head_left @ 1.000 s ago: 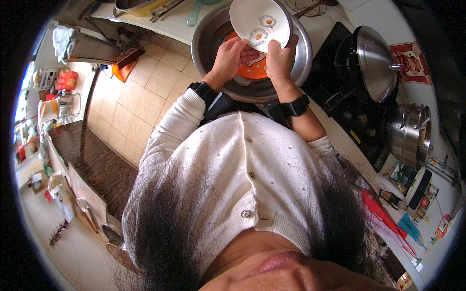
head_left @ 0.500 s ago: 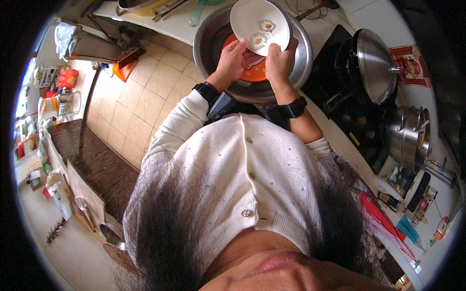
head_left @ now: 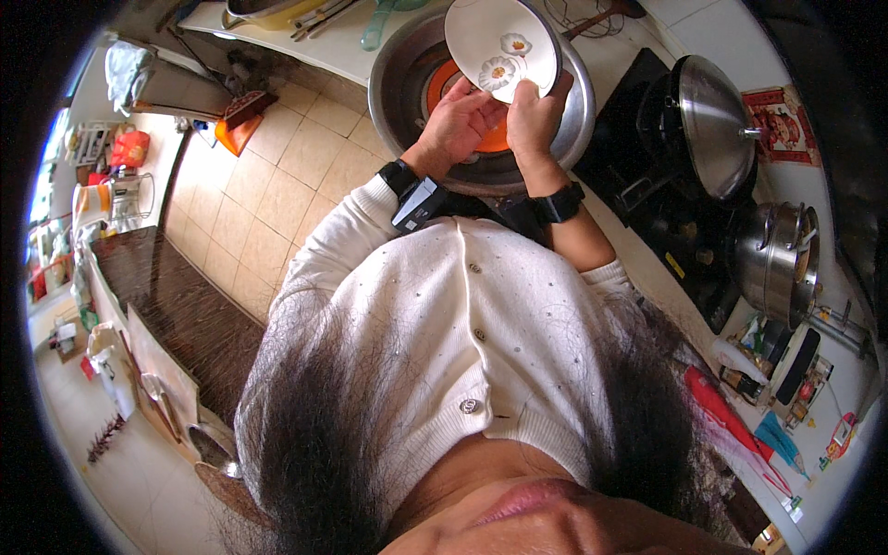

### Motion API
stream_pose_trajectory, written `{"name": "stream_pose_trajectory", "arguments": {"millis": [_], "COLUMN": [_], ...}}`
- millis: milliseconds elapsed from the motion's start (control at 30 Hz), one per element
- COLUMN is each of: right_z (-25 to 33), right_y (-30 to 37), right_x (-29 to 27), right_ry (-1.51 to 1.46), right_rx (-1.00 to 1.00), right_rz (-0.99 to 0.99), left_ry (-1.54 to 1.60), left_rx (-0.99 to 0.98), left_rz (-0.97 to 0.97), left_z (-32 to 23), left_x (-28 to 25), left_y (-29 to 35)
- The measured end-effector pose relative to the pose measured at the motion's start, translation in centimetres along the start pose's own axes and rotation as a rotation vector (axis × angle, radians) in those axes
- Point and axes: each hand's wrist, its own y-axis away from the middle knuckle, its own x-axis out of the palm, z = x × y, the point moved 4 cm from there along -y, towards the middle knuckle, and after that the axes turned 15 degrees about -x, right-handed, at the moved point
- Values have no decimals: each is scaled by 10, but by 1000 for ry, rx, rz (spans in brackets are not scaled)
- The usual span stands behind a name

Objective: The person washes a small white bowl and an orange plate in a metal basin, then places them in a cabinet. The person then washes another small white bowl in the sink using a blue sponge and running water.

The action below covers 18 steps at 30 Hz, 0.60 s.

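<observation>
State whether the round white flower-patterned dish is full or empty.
Empty: the dish, held in the right hand, shows only its flower pattern inside.

Plenty of room on the left, a channel down inside the wide grey metal basin (head_left: 393, 97), between its wall and the left hand (head_left: 453, 125)! Further right it's blocked: the shallow round white flower-patterned dish (head_left: 490, 46), pinched by the right hand (head_left: 535, 120), roofs over the basin. Beyond, the domed silver steel lid (head_left: 712, 125) bars the way.
</observation>
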Motion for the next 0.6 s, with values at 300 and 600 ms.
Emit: {"name": "stream_pose_trajectory", "arguments": {"millis": [300, 600], "right_z": [2, -11], "right_y": [2, 3], "right_x": [5, 2], "right_ry": [22, 52], "right_rx": [19, 15], "right_rz": [5, 8], "left_ry": [68, -94], "left_rx": [-87, -76], "left_rz": [-15, -133], "left_z": [-5, -20], "left_x": [-9, -7], "left_y": [-3, 0]}}
